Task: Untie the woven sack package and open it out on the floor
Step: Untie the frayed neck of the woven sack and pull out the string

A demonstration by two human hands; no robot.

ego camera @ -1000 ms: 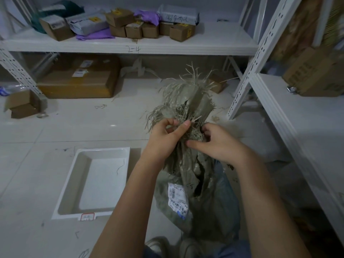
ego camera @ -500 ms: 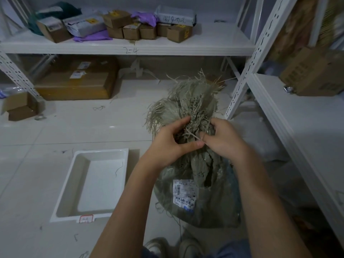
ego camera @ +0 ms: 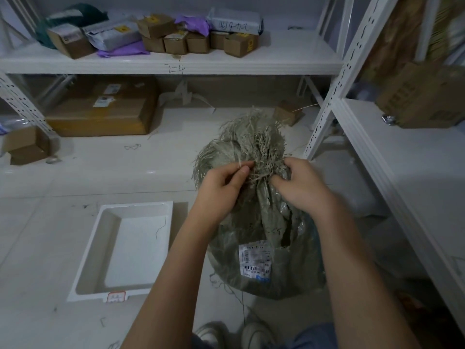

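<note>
From my feed the biggest thing is the white metal shelving rack (ego camera: 284,64), its long shelf running across the top and a second bay down the right side, with small brown cardboard boxes (ego camera: 176,39) and purple and grey mailer bags lined up on the upper shelf and a large flat brown carton (ego camera: 105,110) on the pale floor beneath it. Next in size, the grey-green woven plastic sack package (ego camera: 266,248) stands upright on the floor in the centre, just ahead of the person's shoes, a white barcoded shipping label (ego camera: 255,260) stuck to its near side. To its left, close but apart, lies a shallow white rectangular plastic tray (ego camera: 83,278). At the sack's gathered neck, under the frayed tuft of loose strands (ego camera: 251,137), I see the left hand (ego camera: 221,182) pinching strands between thumb and fingertips, and the right hand (ego camera: 302,185) with fingers curled into the bunched fabric on the other side, gripping it
</note>
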